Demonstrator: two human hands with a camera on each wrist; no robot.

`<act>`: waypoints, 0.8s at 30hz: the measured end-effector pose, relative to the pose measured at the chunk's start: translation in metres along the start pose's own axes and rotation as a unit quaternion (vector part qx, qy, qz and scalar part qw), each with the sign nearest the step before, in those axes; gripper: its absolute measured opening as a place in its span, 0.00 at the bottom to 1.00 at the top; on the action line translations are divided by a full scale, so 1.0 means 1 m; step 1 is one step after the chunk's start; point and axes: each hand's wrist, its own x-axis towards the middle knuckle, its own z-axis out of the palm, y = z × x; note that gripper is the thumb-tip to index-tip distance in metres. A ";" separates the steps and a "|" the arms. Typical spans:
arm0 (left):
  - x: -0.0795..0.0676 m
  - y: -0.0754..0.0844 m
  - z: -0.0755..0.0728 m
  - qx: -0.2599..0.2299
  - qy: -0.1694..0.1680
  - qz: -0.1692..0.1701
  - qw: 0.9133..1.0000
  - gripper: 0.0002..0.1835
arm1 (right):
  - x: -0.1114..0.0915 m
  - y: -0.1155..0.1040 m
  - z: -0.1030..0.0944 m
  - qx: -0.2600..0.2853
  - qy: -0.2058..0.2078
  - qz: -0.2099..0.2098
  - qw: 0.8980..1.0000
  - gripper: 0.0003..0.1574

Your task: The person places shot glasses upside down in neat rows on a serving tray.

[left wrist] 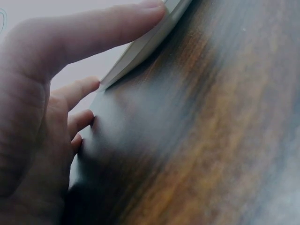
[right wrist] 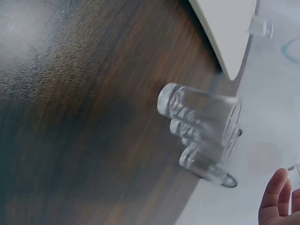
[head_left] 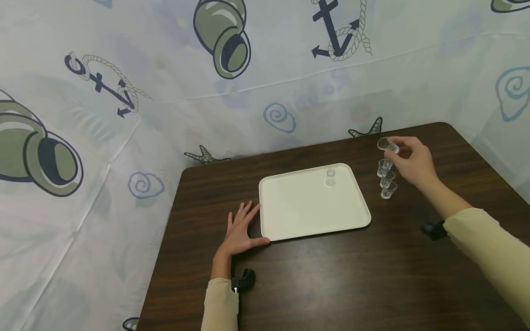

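Note:
My right hand (head_left: 415, 163) pinches a small clear shot glass (head_left: 387, 145) between thumb and fingers, at the far right of the table. Close below it, several more clear shot glasses (head_left: 388, 190) stand upright in a short row; the right wrist view shows the nearest shot glass (right wrist: 206, 108) overlapping those behind it. My left hand (head_left: 238, 235) is spread at the front left corner of a cream tray (head_left: 306, 207), its thumb and index fingertip touching the rim. One shot glass (head_left: 330, 177) stands near the tray's back right corner.
The dark wooden table (head_left: 323, 280) reaches back to a patterned cloth (head_left: 165, 105) with anchors and shells. Its rounded back right corner lies just beyond the right hand. A black wrist camera (head_left: 244, 279) sits on the left wrist.

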 end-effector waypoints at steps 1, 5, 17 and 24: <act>0.000 0.000 0.000 0.000 0.000 0.001 1.000 0.59 | 0.000 -0.002 0.002 -0.006 -0.006 -0.015 1.000 0.27; 0.000 0.000 0.000 -0.002 0.002 0.002 1.000 0.59 | -0.001 -0.012 0.013 -0.045 -0.036 -0.075 0.996 0.24; 0.000 0.001 0.000 0.000 -0.003 -0.001 1.000 0.59 | -0.010 -0.031 0.053 -0.229 -0.109 -0.300 0.920 0.19; 0.000 0.002 -0.001 -0.003 0.003 0.005 1.000 0.59 | -0.014 -0.030 0.070 -0.315 -0.144 -0.417 0.840 0.24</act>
